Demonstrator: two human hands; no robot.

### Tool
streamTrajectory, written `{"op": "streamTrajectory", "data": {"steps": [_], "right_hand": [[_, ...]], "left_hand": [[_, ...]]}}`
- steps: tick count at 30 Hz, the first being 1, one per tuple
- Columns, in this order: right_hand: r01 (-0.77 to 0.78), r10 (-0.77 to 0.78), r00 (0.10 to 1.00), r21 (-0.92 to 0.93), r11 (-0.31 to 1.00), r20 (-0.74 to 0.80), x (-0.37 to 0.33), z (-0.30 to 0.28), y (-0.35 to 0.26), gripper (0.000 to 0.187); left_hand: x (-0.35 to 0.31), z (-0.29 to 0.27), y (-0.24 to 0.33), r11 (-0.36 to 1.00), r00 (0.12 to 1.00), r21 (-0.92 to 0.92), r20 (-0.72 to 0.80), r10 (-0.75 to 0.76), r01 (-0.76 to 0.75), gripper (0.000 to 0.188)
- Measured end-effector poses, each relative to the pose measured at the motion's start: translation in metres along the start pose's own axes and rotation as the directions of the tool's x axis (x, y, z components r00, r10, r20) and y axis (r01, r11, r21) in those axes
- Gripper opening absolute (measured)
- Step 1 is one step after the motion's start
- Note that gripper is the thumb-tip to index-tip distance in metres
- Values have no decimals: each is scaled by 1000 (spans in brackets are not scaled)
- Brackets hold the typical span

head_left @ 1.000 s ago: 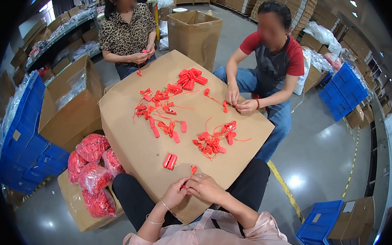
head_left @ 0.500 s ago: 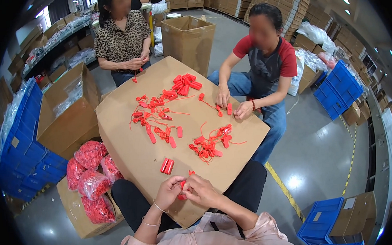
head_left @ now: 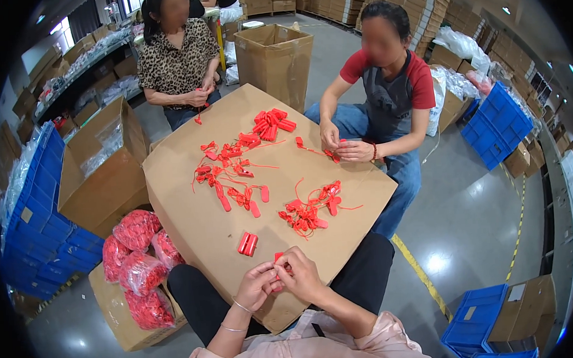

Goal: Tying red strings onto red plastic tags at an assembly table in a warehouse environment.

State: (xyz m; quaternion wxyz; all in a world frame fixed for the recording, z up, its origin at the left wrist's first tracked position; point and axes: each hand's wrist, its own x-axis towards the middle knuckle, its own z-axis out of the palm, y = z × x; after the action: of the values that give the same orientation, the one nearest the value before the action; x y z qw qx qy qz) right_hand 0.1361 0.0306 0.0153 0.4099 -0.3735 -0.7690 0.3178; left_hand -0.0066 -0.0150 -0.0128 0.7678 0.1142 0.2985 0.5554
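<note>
Near the front edge of the cardboard tabletop, my left hand (head_left: 258,286) and my right hand (head_left: 301,277) meet with fingers pinched on a small red plastic piece (head_left: 278,256). My fingers cover most of it; a bit shows above and below them. Just beyond my left hand lies a little block of red pieces (head_left: 248,244) set side by side. A tangle of red cords with flat red tags (head_left: 311,207) is farther right. A larger scattered group of corded red pieces (head_left: 234,169) fills the middle left, with a pile of red pieces (head_left: 272,124) behind it.
One co-worker (head_left: 385,89) sits at the right, both hands on a red piece; another (head_left: 178,68) at the far left holds a red corded piece. Bags of red pieces (head_left: 142,273) rest on a carton beside my left leg. Open cartons (head_left: 273,56) and blue crates (head_left: 497,126) stand around.
My hands have turned slightly around the red piece, whose top now shows more above my fingers. The right co-worker's hands have come together, lifting a red piece off the tabletop.
</note>
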Motion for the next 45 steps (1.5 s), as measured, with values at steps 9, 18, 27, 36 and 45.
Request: {"op": "streamTrajectory", "data": {"steps": [9,18,27,36,45], "right_hand": [[57,-57,998,-85,995,11,-1,0,-1,12],[35,-37,997,-20,999,-66,-1,-1,6,15],[-109,139,988,320,941,-73,-4,-4,2,12],[-277,425,904,818,504,44,3,-16,18,5],[-332,451,892,717,613,28,-3,-22,34,10]], "left_hand": [[2,14,-4,835,952,525,-132,275,-168,20],[8,15,1,342,880,876,169,444,-341,23],[10,18,9,309,909,905,163,383,-292,20],[9,16,20,875,1000,484,1,21,-19,21],[13,-6,26,661,990,737,-107,-89,139,13]]}}
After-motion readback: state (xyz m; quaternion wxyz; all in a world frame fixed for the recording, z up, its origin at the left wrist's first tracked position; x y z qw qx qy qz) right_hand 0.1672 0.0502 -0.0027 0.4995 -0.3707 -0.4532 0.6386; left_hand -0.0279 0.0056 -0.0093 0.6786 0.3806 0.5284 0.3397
